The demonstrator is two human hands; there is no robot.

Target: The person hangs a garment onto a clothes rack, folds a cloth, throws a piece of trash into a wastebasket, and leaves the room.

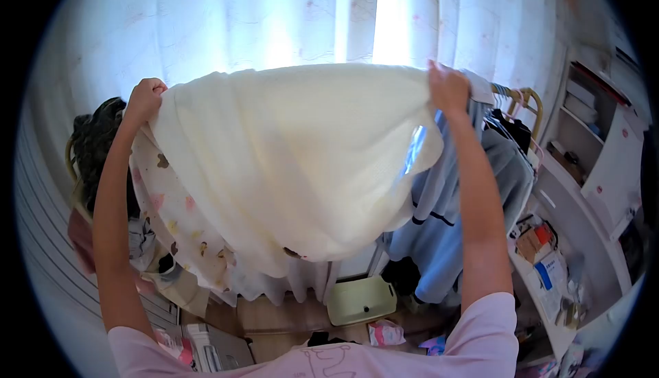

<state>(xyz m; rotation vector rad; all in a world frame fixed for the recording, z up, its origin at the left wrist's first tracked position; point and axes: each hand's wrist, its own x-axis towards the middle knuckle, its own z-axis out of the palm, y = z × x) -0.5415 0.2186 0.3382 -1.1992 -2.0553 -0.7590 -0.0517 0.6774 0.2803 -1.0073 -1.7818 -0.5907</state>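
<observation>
Your left hand (146, 100) is curled up tight, pinching the top corner of the big cream cloth (295, 151). Your right hand (450, 91) is a bit blurry, but it seems to pinch the top edge near the other end. Both arms reach out in front of you, with the hands about as high as each other.

The cream cloth hangs between your hands and sags low in the middle. Holding it up and spread wide looks like the step in hand. The next move calls for a firm pinch on both sides and an even pull, so the top stays straight. I can't tell if the cloth also rests on the rail behind it. A white cloth with little bears (163, 162) hangs under its left side; it may be part of the same thing.

On the right, blue-grey clothes (443, 227) hang on a gold rack (537, 107). Dark fluffy clothes (99, 138) hang on the left. Behind it all, bright light comes through a pale curtain (240, 21). Down on the brown floor (281, 319) are a pale green box (362, 300) and a pink packet (386, 333). White shelves (582, 122) stand on the right.
</observation>
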